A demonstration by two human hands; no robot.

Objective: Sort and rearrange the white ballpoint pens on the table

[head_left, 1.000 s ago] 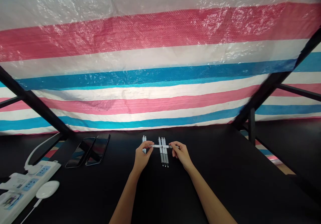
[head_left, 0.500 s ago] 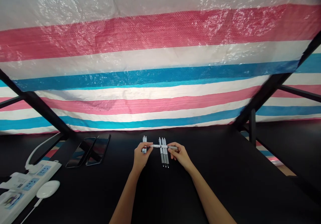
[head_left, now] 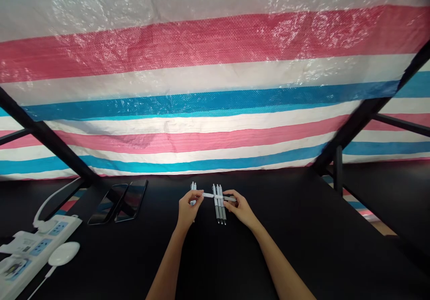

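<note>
Both hands hold one white and grey pen crosswise above the black table. My left hand pinches its left end. My right hand pinches its right end. Under the held pen lie three pens side by side, pointing away from me. Two more pens lie behind my left hand, partly hidden by it.
Two dark phones lie at the left of the table. A white power strip and a white round puck with a cable sit at the near left. A striped pink, blue and white tarp hangs behind, crossed by black frame bars.
The two hands have drawn slightly closer together along the pen; my right hand slid a little left. The pens on the table have not moved.
</note>
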